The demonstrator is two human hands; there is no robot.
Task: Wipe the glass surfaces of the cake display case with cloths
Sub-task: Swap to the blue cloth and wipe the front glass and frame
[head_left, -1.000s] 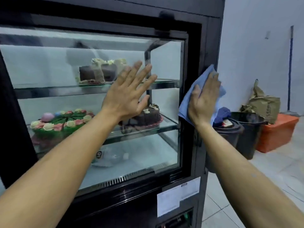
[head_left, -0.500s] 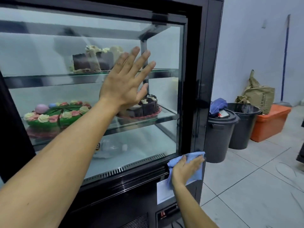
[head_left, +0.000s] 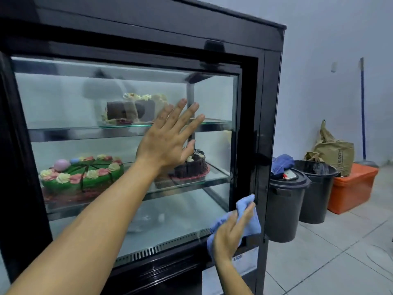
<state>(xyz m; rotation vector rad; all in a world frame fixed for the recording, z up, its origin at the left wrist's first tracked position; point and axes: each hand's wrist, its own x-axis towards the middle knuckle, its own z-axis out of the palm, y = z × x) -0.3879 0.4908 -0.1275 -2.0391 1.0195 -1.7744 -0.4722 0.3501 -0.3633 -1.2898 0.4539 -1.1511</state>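
The right hand (head_left: 230, 233) is nearest, low at the display case's (head_left: 270, 103) front right corner, fingers laid over a light blue cloth (head_left: 248, 218) and pressing it against the bottom right of the front glass (head_left: 74, 103) and the black frame; the cloth bunches up above the fingertips and hangs below the palm. Just under it a white label (head_left: 244, 257) sits on the case's black lower panel. Higher and further in, the left hand (head_left: 168, 141) lies flat on the glass, fingers straight and spread, thumb out to the side, holding nothing. Behind the pane, a green cake (head_left: 83, 175) with pink and cream rosettes sits on the middle glass shelf to the left, a dark chocolate cake (head_left: 195, 165) on a red board stands to its right, partly hidden by the left hand, and a cut chocolate cake (head_left: 129, 110) with cream topping rests on the upper shelf. Beyond the case's right side stand two dark bins: the lidded bin (head_left: 282, 209) carries a blue garment (head_left: 281, 162) and a phone (head_left: 290, 174), the open bin (head_left: 314, 194) is just behind it. Further back are an orange crate (head_left: 350, 188), a brown paper sack (head_left: 333, 154) on it, and a blue-handled pole (head_left: 362, 107) leaning against the wall
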